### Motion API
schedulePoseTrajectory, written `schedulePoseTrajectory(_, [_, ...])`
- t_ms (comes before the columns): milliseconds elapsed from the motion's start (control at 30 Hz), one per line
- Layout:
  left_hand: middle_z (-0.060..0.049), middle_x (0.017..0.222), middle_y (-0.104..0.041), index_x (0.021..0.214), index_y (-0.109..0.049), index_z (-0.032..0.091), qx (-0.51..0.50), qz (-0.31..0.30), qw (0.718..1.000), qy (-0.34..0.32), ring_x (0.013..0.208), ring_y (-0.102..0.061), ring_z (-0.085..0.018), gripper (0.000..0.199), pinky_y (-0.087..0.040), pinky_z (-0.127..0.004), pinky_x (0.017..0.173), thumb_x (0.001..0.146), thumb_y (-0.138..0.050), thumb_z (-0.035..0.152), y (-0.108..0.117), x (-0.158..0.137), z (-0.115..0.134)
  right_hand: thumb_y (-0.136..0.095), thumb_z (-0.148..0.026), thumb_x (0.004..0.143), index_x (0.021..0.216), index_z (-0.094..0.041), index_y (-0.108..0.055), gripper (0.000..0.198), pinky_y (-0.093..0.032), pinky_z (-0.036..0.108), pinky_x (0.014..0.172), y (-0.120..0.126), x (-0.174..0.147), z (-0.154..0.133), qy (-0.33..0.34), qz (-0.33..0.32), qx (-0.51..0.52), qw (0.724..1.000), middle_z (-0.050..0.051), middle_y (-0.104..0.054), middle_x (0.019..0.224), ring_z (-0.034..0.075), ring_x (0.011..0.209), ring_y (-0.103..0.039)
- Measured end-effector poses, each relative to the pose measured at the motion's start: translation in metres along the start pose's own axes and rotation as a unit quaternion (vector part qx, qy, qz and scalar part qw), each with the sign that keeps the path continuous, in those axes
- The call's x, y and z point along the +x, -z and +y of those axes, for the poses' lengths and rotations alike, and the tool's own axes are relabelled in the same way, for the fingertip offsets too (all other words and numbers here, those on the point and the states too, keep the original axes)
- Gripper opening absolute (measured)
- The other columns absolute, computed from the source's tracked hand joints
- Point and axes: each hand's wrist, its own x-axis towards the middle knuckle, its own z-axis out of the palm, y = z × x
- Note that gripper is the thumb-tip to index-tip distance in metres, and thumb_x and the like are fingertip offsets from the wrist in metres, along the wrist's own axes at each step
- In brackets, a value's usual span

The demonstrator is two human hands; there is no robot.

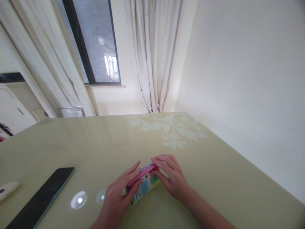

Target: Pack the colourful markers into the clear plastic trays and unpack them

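A small printed box (145,185) with a pink top edge and a blue, white and green side is held over the near middle of the table, tilted up to the right. My left hand (120,189) grips its left end, thumb on the near side and fingers across the top. At the right end, my right hand (172,176) has its fingers over the pink top and its thumb against the near side. Fingers cover both ends of the box, and what is inside cannot be seen.
The glossy green table (95,143) carries a white leaf pattern and light reflections. A dark phone or tablet (44,197) lies at the left, beside a white rounded object (9,190). A white wall (250,95) runs along the right edge; curtains (154,57) and a window (97,41) stand behind.
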Motion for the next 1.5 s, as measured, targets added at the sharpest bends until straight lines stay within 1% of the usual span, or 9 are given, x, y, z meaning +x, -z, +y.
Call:
schedulePoseTrajectory(233, [0.000,0.129,-0.074,0.126,-0.072,0.034,0.008,0.009,0.997,-0.072,0.112,-0.073,-0.019,0.032,-0.060,-0.031,0.100,0.096,-0.065,0.024,0.000,0.003,0.007,-0.061,-0.023,0.100,0.143,-0.036,-0.058,0.044,-0.053,0.044,0.100,-0.003,0.000,0.004,0.014,0.016,0.002,1.000,0.007,-0.070,0.123,0.024,0.116,-0.062])
schedulePoseTrajectory(467, [-0.004,0.127,-0.074,0.132,-0.068,0.027,0.035,0.049,0.981,-0.182,0.108,-0.074,-0.017,0.034,-0.060,-0.026,0.097,0.099,-0.061,0.021,-0.001,0.005,0.000,-0.061,-0.023,0.100,0.134,-0.031,-0.065,0.035,-0.055,0.042,0.098,-0.017,0.000,0.005,0.026,0.075,0.024,0.997,0.007,-0.072,0.118,0.023,0.114,-0.063])
schedulePoseTrajectory(700, [-0.005,0.129,-0.073,0.136,-0.065,0.028,0.056,0.043,0.973,-0.220,0.110,-0.072,-0.017,0.039,-0.059,-0.028,0.098,0.099,-0.061,0.016,-0.007,-0.001,0.000,-0.062,-0.021,0.100,0.134,-0.034,-0.066,0.037,-0.055,0.042,0.101,-0.018,-0.012,-0.001,0.019,0.115,0.032,0.993,0.006,-0.073,0.118,0.022,0.118,-0.063])
schedulePoseTrajectory(833, [-0.004,0.126,-0.075,0.128,-0.069,0.028,0.039,0.047,0.984,-0.167,0.111,-0.072,-0.018,0.030,-0.057,-0.031,0.102,0.099,-0.061,0.023,-0.012,-0.002,-0.001,-0.062,-0.023,0.100,0.132,-0.032,-0.068,0.034,-0.056,0.042,0.102,-0.022,-0.015,-0.004,0.007,0.147,0.026,0.989,0.007,-0.073,0.118,0.022,0.117,-0.064])
schedulePoseTrajectory(967, [-0.006,0.123,-0.076,0.132,-0.064,0.023,0.002,0.023,1.000,0.000,0.105,-0.074,-0.022,0.045,-0.059,-0.034,0.095,0.092,-0.067,0.042,-0.014,-0.001,0.000,-0.061,-0.026,0.101,0.131,-0.027,-0.069,0.031,-0.055,0.041,0.103,-0.022,-0.016,-0.010,0.004,0.153,-0.001,0.988,0.009,-0.072,0.120,0.022,0.119,-0.063])
schedulePoseTrajectory(1067, [-0.005,0.104,-0.080,0.123,-0.067,0.020,-0.010,-0.030,0.997,0.072,0.089,-0.075,-0.022,0.045,-0.059,-0.032,0.081,0.088,-0.069,0.049,-0.013,0.000,0.003,-0.055,-0.024,0.103,0.138,-0.025,-0.064,0.035,-0.051,0.043,0.106,-0.020,-0.017,-0.021,0.025,0.135,-0.063,0.989,0.010,-0.071,0.126,0.024,0.124,-0.061])
schedulePoseTrajectory(1200, [-0.002,0.091,-0.078,0.109,-0.067,0.020,-0.018,-0.050,0.996,0.073,0.077,-0.072,-0.020,0.031,-0.054,-0.029,0.072,0.089,-0.065,0.044,-0.014,0.000,0.007,-0.043,-0.016,0.106,0.153,-0.023,-0.047,0.048,-0.044,0.043,0.113,-0.025,-0.018,-0.041,0.102,0.073,-0.114,0.986,0.009,-0.063,0.142,0.022,0.136,-0.052])
schedulePoseTrajectory(1300, [-0.001,0.081,-0.075,0.098,-0.065,0.020,-0.016,-0.049,0.997,0.064,0.069,-0.068,-0.018,0.021,-0.049,-0.026,0.065,0.089,-0.064,0.040,-0.015,-0.001,0.008,-0.040,-0.016,0.105,0.155,-0.023,-0.044,0.051,-0.045,0.041,0.111,-0.034,-0.017,-0.048,0.148,0.055,-0.105,0.982,0.007,-0.065,0.141,0.021,0.133,-0.055])
schedulePoseTrajectory(1500, [0.000,0.078,-0.073,0.094,-0.064,0.020,-0.020,-0.046,0.997,0.061,0.068,-0.066,-0.017,0.021,-0.046,-0.025,0.064,0.087,-0.065,0.040,-0.015,-0.001,0.009,-0.040,-0.010,0.100,0.153,-0.025,-0.047,0.056,-0.047,0.041,0.111,-0.041,-0.018,-0.047,0.140,0.059,-0.083,0.985,0.006,-0.066,0.140,0.020,0.131,-0.057])
